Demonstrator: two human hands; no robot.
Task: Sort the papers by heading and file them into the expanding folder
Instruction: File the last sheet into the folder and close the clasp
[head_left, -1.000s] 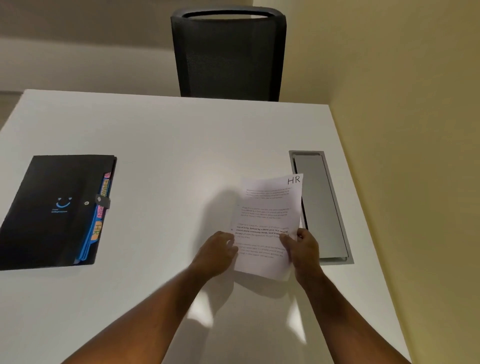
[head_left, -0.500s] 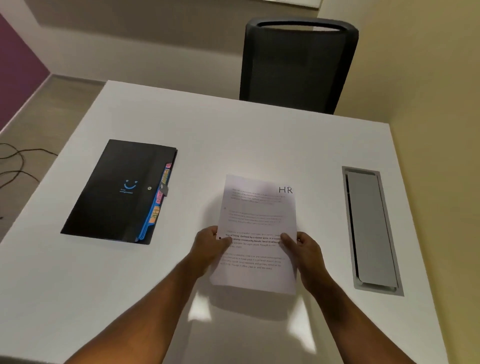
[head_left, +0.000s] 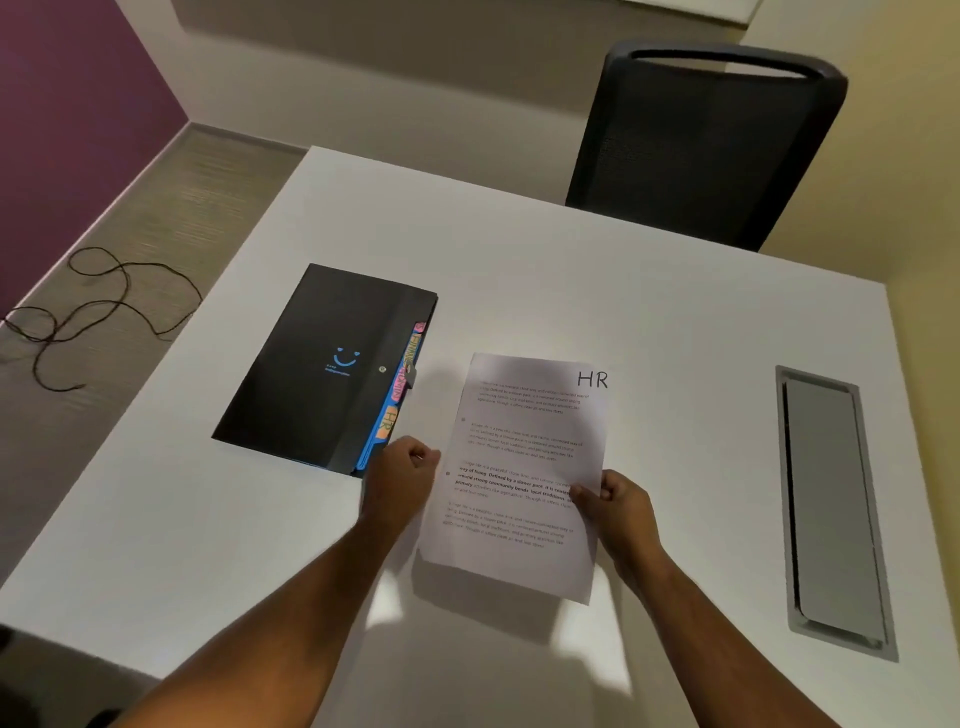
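Note:
A white printed sheet headed "HR" (head_left: 524, 457) is held a little above the white table (head_left: 649, 322), in front of me. My right hand (head_left: 621, 506) pinches its right edge, thumb on top. My left hand (head_left: 402, 470) is curled into a loose fist right at the sheet's left edge, with no finger showing on the paper. It hovers over the near right corner of the black expanding folder (head_left: 317, 364). The folder lies shut and flat to the left, with coloured tabs, one marked "HR" (head_left: 387, 422), sticking out along its right side.
A grey metal cable hatch (head_left: 826, 509) is set into the table at the right. A black mesh chair (head_left: 706, 140) stands at the far edge. A dark cable (head_left: 88, 312) lies on the floor to the left. A yellow wall runs along the right.
The view has swung right and closer, so the folder now sits beside the sheet. My left thumb has come off the paper and that hand has curled at the edge. The right hand keeps its grip.

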